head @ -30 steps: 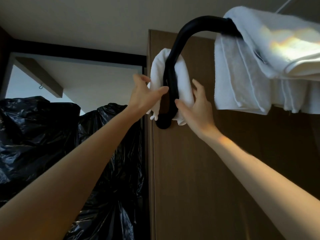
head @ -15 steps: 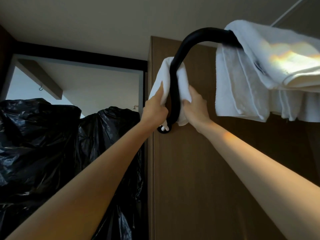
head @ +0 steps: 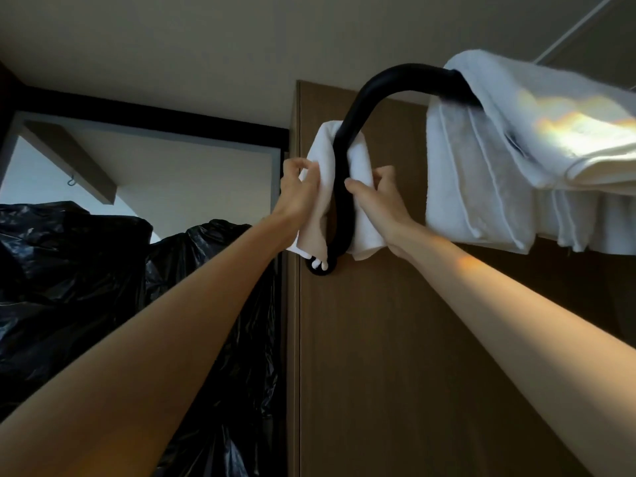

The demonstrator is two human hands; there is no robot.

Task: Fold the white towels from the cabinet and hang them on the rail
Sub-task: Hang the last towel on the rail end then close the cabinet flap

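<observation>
Small towel (head: 361,187) draped over black rail (head: 344,187), gripped between left hand (head: 297,191), right hand (head: 377,197).

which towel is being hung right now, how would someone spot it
Find the curved black rail fixed to the brown wooden cabinet. On its downward bend near the wall mount hangs a small white towel, gripped on one side by the left hand and on the other by the right hand. Unlike the larger folded white towels on the rail's upper stretch, it is narrow and held.

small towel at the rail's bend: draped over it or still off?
Draped. The small white towel straddles the black rail, one flap each side, left hand and right hand each gripping a flap.
</observation>
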